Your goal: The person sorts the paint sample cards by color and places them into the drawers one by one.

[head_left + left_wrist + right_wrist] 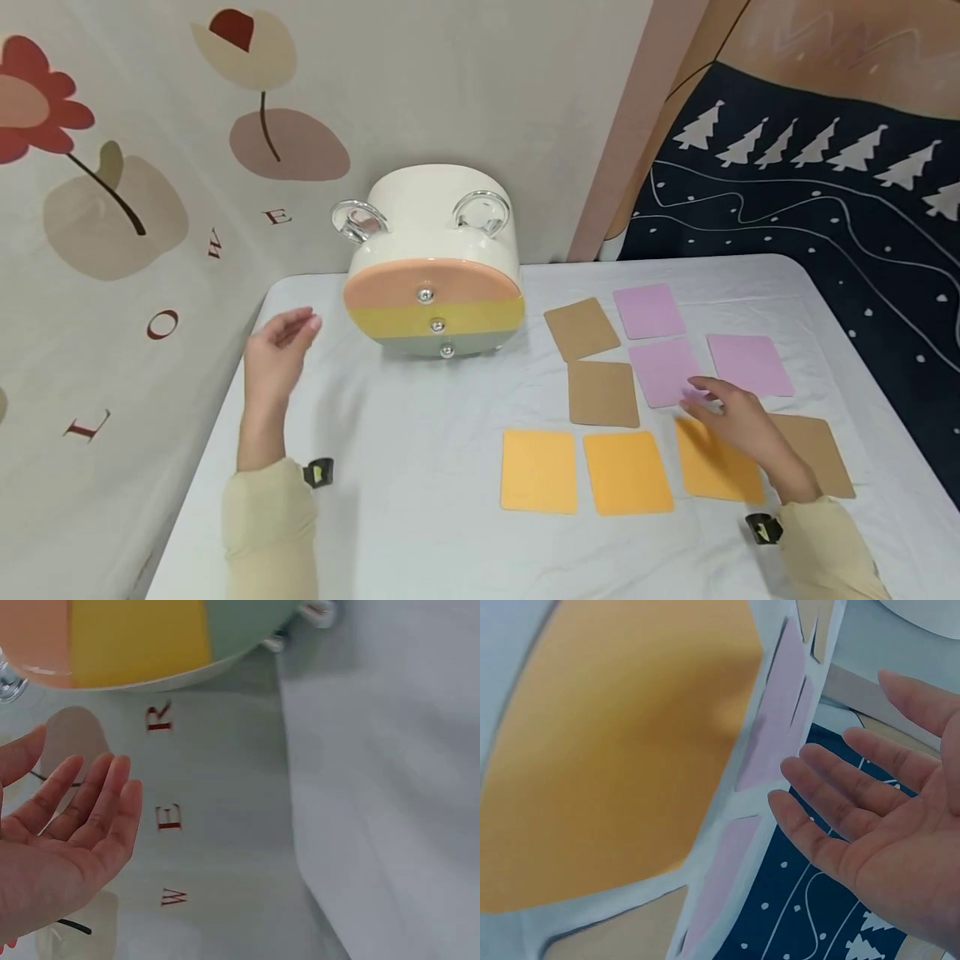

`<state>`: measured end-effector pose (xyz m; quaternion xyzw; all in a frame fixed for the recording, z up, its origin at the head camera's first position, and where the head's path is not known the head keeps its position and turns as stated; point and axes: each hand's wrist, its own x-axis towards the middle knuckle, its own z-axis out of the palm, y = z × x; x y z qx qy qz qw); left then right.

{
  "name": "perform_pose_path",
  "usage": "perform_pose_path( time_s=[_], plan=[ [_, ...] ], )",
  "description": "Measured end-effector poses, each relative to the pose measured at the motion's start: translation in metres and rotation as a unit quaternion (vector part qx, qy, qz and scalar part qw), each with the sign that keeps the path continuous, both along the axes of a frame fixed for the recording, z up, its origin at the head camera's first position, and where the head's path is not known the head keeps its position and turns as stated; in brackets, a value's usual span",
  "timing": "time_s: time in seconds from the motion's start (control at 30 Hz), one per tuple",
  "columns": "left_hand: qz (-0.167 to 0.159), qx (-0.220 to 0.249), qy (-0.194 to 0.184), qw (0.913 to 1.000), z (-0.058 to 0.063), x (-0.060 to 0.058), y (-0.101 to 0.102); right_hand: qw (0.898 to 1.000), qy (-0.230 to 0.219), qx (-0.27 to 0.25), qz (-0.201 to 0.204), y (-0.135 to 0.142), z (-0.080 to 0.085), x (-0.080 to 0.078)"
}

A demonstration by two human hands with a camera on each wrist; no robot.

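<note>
My left hand (276,358) is raised left of a rounded white box (441,192), fingers loosely bent and holding nothing. The box front has an orange, a yellow and a grey-green band, each with a clear round knob (425,295). In the left wrist view, the palm of the left hand (67,832) shows below the banded front (139,641). My right hand (738,417) hovers over an orange card (720,475), fingertips overlapping a purple card (660,375). Relaxed, spread fingers and a bare palm mark the right hand (885,817) in the right wrist view.
Two more orange cards (538,472) lie on the white-covered table (420,500). Brown cards (603,393) and further purple cards (648,311) lie behind and beside them. Two silvery ring handles (482,213) stand on the box. A printed cloth (480,83) hangs behind.
</note>
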<state>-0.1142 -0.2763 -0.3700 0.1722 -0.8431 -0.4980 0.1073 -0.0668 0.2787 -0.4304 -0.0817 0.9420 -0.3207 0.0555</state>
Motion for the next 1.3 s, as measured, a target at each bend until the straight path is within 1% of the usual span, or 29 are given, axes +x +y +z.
perform_pose_path(
  time_s=[0.07,0.13,0.2,0.27,0.33,0.43,0.5,0.53,0.67,0.77,0.83,0.97,1.13,1.23,1.3],
  plan=[
    [0.0,0.021,-0.014,0.9997,0.03,-0.002,0.011,1.0,-0.003,-0.007,0.007,0.0,-0.003,0.001],
    [-0.004,0.044,-0.008,0.999,0.046,-0.008,0.014,1.0,-0.001,-0.008,0.011,0.0,-0.005,0.002],
    [-0.015,0.052,-0.004,0.9985,0.06,-0.014,0.018,1.0,0.001,-0.009,0.012,0.0,-0.006,0.002],
    [-0.035,0.058,0.005,0.9977,0.07,-0.02,0.021,1.0,0.002,-0.009,0.013,0.0,-0.007,0.002],
    [-0.062,0.073,0.014,0.9953,0.078,-0.028,0.024,1.0,0.005,-0.011,0.016,0.0,-0.007,0.003],
    [-0.097,0.115,0.023,0.9884,0.09,-0.037,0.027,1.0,0.007,-0.015,0.024,-0.001,-0.007,0.002],
    [-0.112,0.138,0.026,0.9837,0.097,-0.043,0.028,0.999,0.008,-0.018,0.03,-0.002,-0.008,0.002],
    [-0.117,0.142,0.023,0.9827,0.1,-0.046,0.028,0.999,0.007,-0.019,0.032,-0.002,-0.008,0.002],
    [-0.126,0.139,0.008,0.9821,0.111,-0.057,0.027,0.999,0.005,-0.028,0.045,-0.004,-0.009,0.001],
    [-0.13,0.146,0.002,0.9807,0.116,-0.064,0.027,0.998,0.003,-0.033,0.057,-0.009,-0.008,-0.001],
    [-0.132,0.151,-0.001,0.9796,0.119,-0.067,0.029,0.997,0.005,-0.038,0.069,-0.014,-0.006,-0.003],
    [-0.139,0.131,-0.001,0.9816,0.119,-0.071,0.031,0.993,0.0,-0.049,0.105,-0.03,0.002,-0.012],
    [-0.143,0.124,0.005,0.982,0.116,-0.074,0.031,0.983,-0.015,-0.076,0.166,-0.058,0.022,-0.029],
    [-0.144,0.11,0.003,0.9835,0.115,-0.074,0.031,0.973,-0.027,-0.097,0.21,-0.081,0.036,-0.04],
    [-0.142,0.099,0.003,0.9849,0.115,-0.074,0.031,0.965,-0.042,-0.106,0.236,-0.098,0.046,-0.046]
  ],
)
